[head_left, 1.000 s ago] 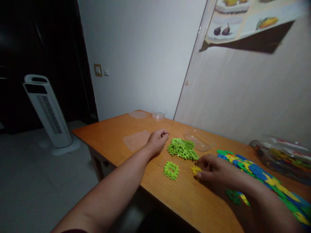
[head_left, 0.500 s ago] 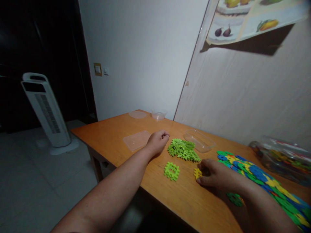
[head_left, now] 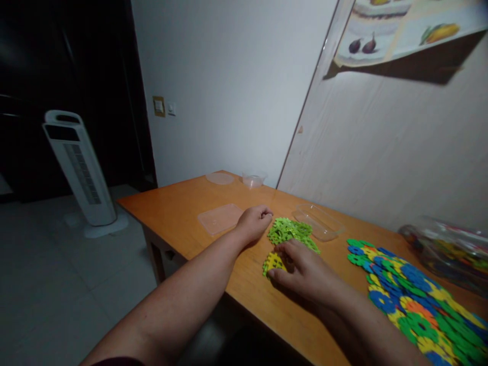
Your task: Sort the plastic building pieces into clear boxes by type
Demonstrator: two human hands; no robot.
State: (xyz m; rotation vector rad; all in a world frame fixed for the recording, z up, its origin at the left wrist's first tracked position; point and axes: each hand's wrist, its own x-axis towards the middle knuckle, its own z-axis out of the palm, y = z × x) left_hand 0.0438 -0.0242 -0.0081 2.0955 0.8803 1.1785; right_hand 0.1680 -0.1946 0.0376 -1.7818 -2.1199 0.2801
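Note:
My right hand pinches a yellow plastic building piece with slotted, toothed edges. It is over a lime-green square piece, whose edge just shows behind the yellow one. Whether the two touch I cannot tell. My left hand rests on the table, fingers curled in a loose fist, with nothing seen in it. Just right of it lies a heap of lime-green toothed pieces.
On the wooden table are a clear flat lid, a clear rectangular tub, a round lid and a round bowl. Colourful discs spread at right, before a filled clear bag. A tower fan stands left.
My right hand has moved left with the yellow piece, from beside the lime-green square to over it. My left hand stays in place. The view has shifted slightly.

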